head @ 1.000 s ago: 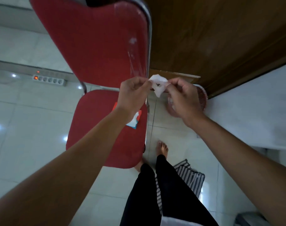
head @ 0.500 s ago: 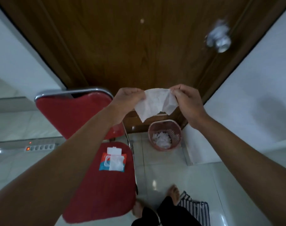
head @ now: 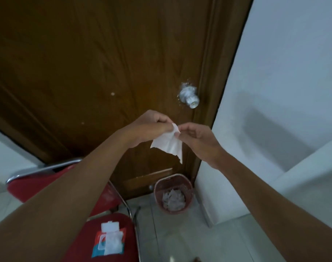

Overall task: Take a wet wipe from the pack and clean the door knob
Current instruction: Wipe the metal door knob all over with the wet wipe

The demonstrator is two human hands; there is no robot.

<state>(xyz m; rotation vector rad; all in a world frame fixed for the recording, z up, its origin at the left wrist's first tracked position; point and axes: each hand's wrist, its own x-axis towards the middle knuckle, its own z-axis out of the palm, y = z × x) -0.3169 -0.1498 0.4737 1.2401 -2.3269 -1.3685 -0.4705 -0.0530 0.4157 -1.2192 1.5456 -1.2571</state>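
Observation:
A white wet wipe [head: 170,146] hangs between my hands in front of the brown wooden door [head: 97,69]. My left hand [head: 150,127] pinches its top edge, and my right hand [head: 197,140] pinches the same corner from the right. The silver door knob [head: 189,98] sits on the door above my hands, apart from them. The wet wipe pack [head: 109,241], red and blue with its white lid flipped open, lies on the red chair seat at the bottom.
A red chair [head: 29,184] with a chrome frame stands at the lower left. A pink basket [head: 173,193] holding crumpled wipes stands on the tiled floor by the door's foot. White wall [head: 286,91] fills the right side.
The view has tilted up from the chair to the door, bringing the knob toward the middle. My hands have drawn together, so the spread wipe now hangs folded from one pinched corner.

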